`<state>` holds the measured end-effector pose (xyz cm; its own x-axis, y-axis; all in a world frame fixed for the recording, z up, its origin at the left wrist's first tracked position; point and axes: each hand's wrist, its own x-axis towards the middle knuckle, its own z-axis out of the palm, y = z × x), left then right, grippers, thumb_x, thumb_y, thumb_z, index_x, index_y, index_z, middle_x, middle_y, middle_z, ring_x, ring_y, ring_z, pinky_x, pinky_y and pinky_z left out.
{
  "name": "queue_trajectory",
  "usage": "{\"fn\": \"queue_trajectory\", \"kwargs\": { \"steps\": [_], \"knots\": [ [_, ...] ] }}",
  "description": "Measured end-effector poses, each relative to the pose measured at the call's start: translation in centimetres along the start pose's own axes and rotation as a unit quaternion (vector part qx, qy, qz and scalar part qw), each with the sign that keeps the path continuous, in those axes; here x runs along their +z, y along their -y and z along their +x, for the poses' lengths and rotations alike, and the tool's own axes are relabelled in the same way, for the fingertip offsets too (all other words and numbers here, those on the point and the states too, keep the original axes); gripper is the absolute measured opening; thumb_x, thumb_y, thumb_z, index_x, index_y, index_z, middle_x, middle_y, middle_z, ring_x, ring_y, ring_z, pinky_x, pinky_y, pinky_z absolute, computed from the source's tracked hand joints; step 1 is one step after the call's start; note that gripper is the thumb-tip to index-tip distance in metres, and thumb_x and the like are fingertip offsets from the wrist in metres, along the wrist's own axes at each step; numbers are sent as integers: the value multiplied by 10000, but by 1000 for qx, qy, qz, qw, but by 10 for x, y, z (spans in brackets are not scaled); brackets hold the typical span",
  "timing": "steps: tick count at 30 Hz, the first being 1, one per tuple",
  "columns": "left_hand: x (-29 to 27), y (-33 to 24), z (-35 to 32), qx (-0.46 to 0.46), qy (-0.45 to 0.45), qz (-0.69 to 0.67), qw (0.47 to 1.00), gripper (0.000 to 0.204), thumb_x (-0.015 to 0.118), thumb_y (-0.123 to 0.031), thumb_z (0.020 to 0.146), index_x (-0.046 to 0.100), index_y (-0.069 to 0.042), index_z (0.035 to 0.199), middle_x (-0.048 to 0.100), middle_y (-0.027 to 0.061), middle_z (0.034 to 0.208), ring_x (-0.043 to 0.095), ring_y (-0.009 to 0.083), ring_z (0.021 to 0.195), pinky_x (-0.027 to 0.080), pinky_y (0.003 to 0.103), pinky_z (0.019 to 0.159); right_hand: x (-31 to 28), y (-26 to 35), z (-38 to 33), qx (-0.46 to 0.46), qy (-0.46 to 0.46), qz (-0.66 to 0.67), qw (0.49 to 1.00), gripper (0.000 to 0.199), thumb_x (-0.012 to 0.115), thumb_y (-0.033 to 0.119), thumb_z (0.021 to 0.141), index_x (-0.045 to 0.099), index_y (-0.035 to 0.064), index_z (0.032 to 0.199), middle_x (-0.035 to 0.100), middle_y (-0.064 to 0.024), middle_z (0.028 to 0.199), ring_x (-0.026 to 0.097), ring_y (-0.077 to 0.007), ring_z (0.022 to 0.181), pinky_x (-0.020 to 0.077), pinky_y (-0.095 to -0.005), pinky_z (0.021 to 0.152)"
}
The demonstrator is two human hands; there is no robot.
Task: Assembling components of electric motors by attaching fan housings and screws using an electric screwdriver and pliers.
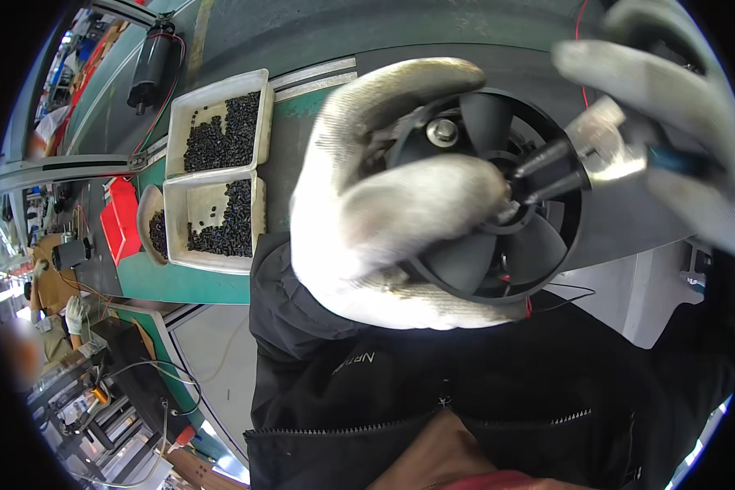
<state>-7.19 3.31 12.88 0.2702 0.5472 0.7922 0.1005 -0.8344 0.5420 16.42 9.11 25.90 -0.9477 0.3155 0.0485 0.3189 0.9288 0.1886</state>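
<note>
My left hand [376,204], in a white knit glove, grips a round black fan [498,188] held up close to the camera, thumb across its blades. A silver nut [443,131] sits near its hub. My right hand [670,106], also gloved, holds needle-nose pliers [580,159] whose black tips reach into the fan's centre. Thin red and black wires [580,49] trail from the fan.
Two white trays [257,90] of small black screws and a small scoop [145,212] lie on the green bench at left. A black cylindrical motor [151,65] lies behind them, a red bin [122,216] beside. Another person in gloves [73,314] works at far left.
</note>
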Motion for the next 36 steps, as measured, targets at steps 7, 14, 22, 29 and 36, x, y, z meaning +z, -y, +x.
{"fn": "queue_trajectory", "kwargs": {
  "steps": [7, 14, 22, 29, 36],
  "knots": [
    [3, 0, -16, -12, -16, -35, 999, 660, 906, -235, 535, 562, 1, 1047, 560, 348, 1102, 613, 452, 989, 527, 532, 817, 87, -14, -21, 8, -159, 226, 961, 513, 615, 122, 698, 594, -57, 1178, 587, -207, 1053, 608, -253, 856, 499, -339, 713],
    [-1, -12, -14, -84, -23, -84, 993, 655, 782, -149, 526, 525, 58, 1092, 565, 353, 1076, 632, 425, 924, 548, 490, 783, 97, 5, -53, 238, -192, 352, 885, 543, 524, -30, 673, 578, -42, 1213, 553, -162, 1183, 586, -194, 979, 472, -282, 847],
    [9, -18, -10, -240, -97, -248, 934, 671, 640, -51, 516, 481, 124, 1143, 571, 359, 1046, 653, 394, 850, 572, 441, 744, 119, 14, -86, 347, -250, 319, 846, 464, 521, -56, 747, 604, -13, 1201, 587, -122, 1152, 549, -195, 1101, 394, -312, 986],
    [6, -40, 7, -421, -181, -290, 840, 435, 867, -163, 562, 635, -43, 910, 484, 292, 1159, 606, 377, 942, 521, 448, 826, 152, 10, -115, 489, -278, 232, 793, 377, 629, 56, 828, 598, 19, 1202, 610, -57, 1058, 566, -127, 949, 447, -262, 851],
    [3, 5, 13, 6, 99, 59, 993, 837, 907, -375, 549, 478, -67, 1199, 423, 359, 1280, 533, 415, 1130, 476, 473, 920, 228, 45, -171, 552, -230, -65, 799, 422, 667, 146, 772, 573, 9, 1161, 541, -209, 1196, 527, -383, 1104, 438, -432, 933]
  ]
}}
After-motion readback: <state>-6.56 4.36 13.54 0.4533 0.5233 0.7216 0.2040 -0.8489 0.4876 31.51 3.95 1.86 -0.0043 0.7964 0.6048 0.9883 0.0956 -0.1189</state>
